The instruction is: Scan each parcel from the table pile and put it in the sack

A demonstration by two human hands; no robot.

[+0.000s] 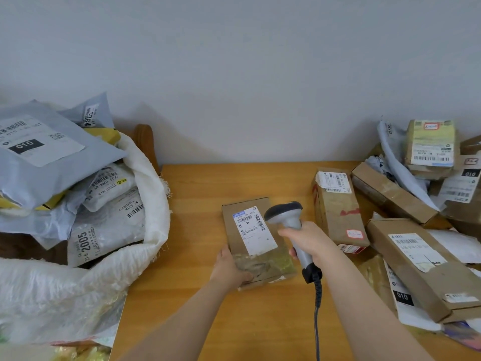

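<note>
A flat brown parcel [256, 241] is sitting at the centre of the frame on the wooden worktop [203, 316], its white label [253, 231] facing up. I cannot tell whether it is lying fully flat. The left hand [230, 267] is holding its near left corner, the grip curling around the taped edge with the thumb on top. The right hand [309, 243] is grasping the handle of a grey scanner [285, 213], its grip wrapped right round it, and the dark scanner head is hovering over the right side of the label. A black cable [316, 321] is trailing from the handle toward the lower edge of the frame. At the left of the frame a white woven sack [153, 204] is standing open beside the worktop, bulging with grey and white mailer bags [109, 230]. At the right a pile [421, 259] of cardboard boxes and mailers is crowding the worktop, well apart from the sack.
</note>
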